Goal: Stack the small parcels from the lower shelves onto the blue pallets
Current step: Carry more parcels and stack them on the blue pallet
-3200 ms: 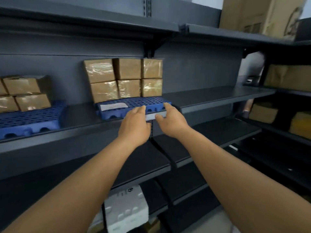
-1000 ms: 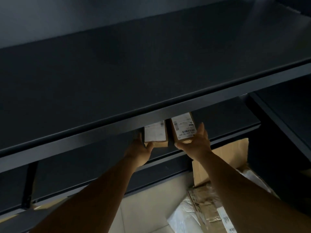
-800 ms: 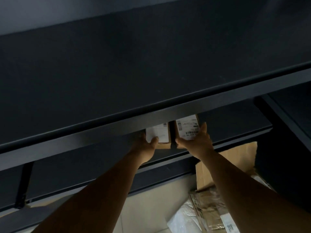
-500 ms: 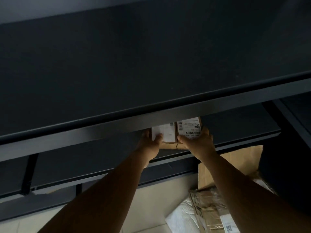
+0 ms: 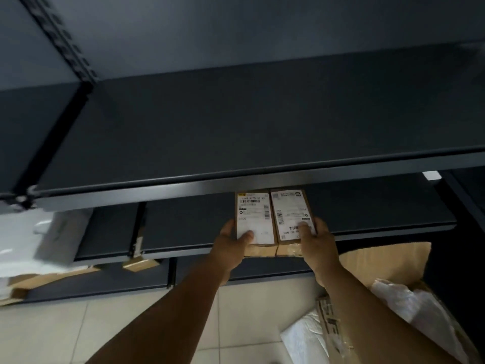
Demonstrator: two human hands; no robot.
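Below the upper shelf [image 5: 262,122], two labelled parcels: left parcel [image 5: 253,214] clasped by left hand [image 5: 231,248], right parcel [image 5: 290,211] by right hand [image 5: 319,245], side by side, touching. Far ends hidden under shelf lip; label print unreadable.

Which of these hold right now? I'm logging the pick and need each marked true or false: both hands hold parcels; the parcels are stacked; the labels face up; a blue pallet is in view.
1. Each hand holds a parcel: true. The left hand has the left parcel in its grip, the right hand the right parcel.
2. The parcels are stacked: false. They sit side by side, touching.
3. Labels face up: true.
4. A blue pallet is in view: false. Only dark shelves and floor show.
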